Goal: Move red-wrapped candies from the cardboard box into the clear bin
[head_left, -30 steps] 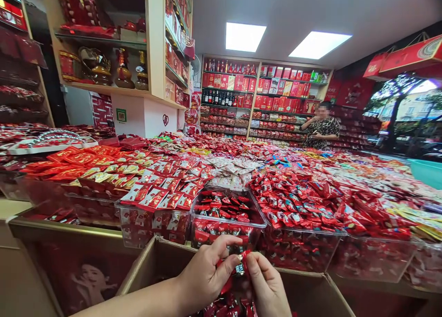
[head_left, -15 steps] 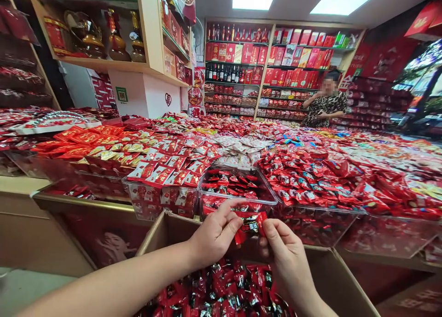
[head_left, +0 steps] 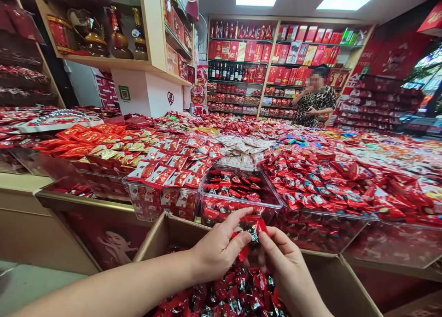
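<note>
Between my two hands is a small red-and-black wrapped candy [head_left: 254, 234]. My left hand [head_left: 221, 245] pinches its left side between thumb and fingers. The thumb and fingers of my right hand [head_left: 281, 255] close on the right end of the wrapper. Below both hands, a cardboard box [head_left: 155, 236] holds many dark red wrapped candies [head_left: 238, 291]. Just beyond my fingertips stands a clear plastic bin [head_left: 238, 197], partly filled with red-and-black packets [head_left: 235, 183]. My hands cover part of the bin's front.
Heaped bins of red packets [head_left: 311, 183] lie to the right, and white-and-red packets [head_left: 169, 167] to the left. A person in a patterned top [head_left: 316, 102] stands behind the display. Shelves of bottles and boxes [head_left: 238, 52] line the back wall.
Both hands have dropped slightly with the candy, and its wrapper is turned and more covered by my fingers. The person behind the display appears a little further left.
</note>
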Available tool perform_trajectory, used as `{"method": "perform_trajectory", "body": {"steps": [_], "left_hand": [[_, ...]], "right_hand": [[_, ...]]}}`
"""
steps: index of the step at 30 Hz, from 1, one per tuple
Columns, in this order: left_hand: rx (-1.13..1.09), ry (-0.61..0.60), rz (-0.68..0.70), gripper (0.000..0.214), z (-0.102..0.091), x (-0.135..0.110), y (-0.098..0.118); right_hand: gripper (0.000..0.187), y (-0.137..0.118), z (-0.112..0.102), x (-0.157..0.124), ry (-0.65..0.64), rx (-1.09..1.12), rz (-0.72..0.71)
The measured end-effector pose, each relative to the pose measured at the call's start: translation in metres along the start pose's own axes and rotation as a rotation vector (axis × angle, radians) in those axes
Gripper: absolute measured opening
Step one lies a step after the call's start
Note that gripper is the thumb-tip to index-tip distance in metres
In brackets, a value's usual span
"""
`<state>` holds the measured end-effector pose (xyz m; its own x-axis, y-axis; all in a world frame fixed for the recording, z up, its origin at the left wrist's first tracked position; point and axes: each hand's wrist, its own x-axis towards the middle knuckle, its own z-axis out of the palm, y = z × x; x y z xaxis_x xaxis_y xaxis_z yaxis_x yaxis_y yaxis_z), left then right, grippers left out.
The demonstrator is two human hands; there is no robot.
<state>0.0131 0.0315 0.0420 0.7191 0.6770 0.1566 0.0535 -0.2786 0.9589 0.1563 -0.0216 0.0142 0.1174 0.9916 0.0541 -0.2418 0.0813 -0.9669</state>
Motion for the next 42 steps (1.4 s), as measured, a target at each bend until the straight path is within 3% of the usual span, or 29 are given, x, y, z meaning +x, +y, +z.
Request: {"method": "perform_trajectory", "body": {"steps": [2, 4, 6, 8, 11, 13, 16, 19, 27, 35, 39, 42], "left_hand": [[0.037, 0.015, -0.023, 0.045, -0.004, 0.001, 0.001], [0.151, 0.029, -0.046, 0.038, -0.01, 0.003, 0.001], [0.361, 0.013, -0.041, 0.028, -0.016, 0.004, -0.003], [0.598, -0.061, 0.002, 0.022, -0.018, 0.004, -0.009], [0.779, -0.244, 0.072, 0.021, -0.018, 0.001, -0.02], [0.805, -0.335, 0.084, 0.022, -0.016, -0.002, -0.025], [0.835, -0.371, 0.098, 0.023, -0.016, -0.005, -0.026], [0.848, -0.385, 0.102, 0.023, -0.017, -0.005, -0.022], [0.854, -0.414, 0.065, 0.023, -0.021, -0.002, -0.022], [0.965, -0.455, 0.05, 0.024, -0.021, -0.004, -0.025], [1.021, -0.487, 0.036, 0.025, -0.019, -0.005, -0.026], [1.057, -0.522, -0.029, 0.028, -0.018, -0.006, -0.026]], "right_hand": [[0.025, -0.016, -0.005, 0.005, 0.051, -0.14, -0.082], [0.023, -0.042, -0.009, 0.019, 0.161, -0.38, -0.281], [0.019, -0.069, -0.009, 0.044, 0.245, -0.706, -0.532], [0.018, -0.088, -0.005, 0.077, 0.244, -1.037, -0.624], [0.02, -0.089, 0.006, 0.125, 0.096, -1.383, -0.449], [0.02, -0.077, 0.012, 0.146, -0.002, -1.472, -0.369], [0.024, -0.059, 0.016, 0.161, -0.103, -1.545, -0.327], [0.026, -0.053, 0.015, 0.163, -0.137, -1.604, -0.307], [0.024, -0.06, 0.01, 0.163, -0.076, -1.713, -0.195], [0.013, -0.046, 0.009, 0.165, -0.245, -1.842, -0.093], [0.011, -0.048, 0.016, 0.162, -0.222, -1.872, -0.098], [0.017, -0.067, 0.026, 0.147, -0.148, -1.857, -0.176]]}}
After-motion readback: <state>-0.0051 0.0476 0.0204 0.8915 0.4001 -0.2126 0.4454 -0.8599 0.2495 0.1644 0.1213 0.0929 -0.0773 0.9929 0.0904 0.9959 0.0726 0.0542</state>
